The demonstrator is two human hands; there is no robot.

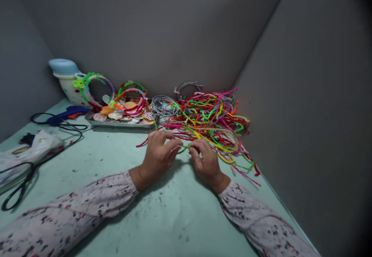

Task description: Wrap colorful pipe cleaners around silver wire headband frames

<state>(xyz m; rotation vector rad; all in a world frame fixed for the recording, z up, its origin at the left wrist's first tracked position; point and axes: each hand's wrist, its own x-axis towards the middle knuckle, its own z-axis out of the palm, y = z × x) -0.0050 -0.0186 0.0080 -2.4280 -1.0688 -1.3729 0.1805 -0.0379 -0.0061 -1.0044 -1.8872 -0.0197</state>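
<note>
Over the middle of the table, my left hand (161, 154) and my right hand (207, 164) face each other with fingertips pinched. Between them runs a short green pipe cleaner (183, 149), gripped at each end. A thin pale line, seemingly wire, shows beside it at the left fingertips; its full course is hidden. Another bit of green strand (155, 123) rises behind my left hand, and I cannot tell if it is the same piece. Just beyond my right hand lies a tangled heap of coloured pipe cleaners (209, 113).
A metal tray (122, 124) of shells and wrapped hoops (100, 88) stands at the back. Beside it lies coiled grey wire (165, 107). On the left are a blue glue gun (68, 113), black cable (21, 189), plastic bag (43, 144) and blue-lidded container (69, 84). Walls border the table.
</note>
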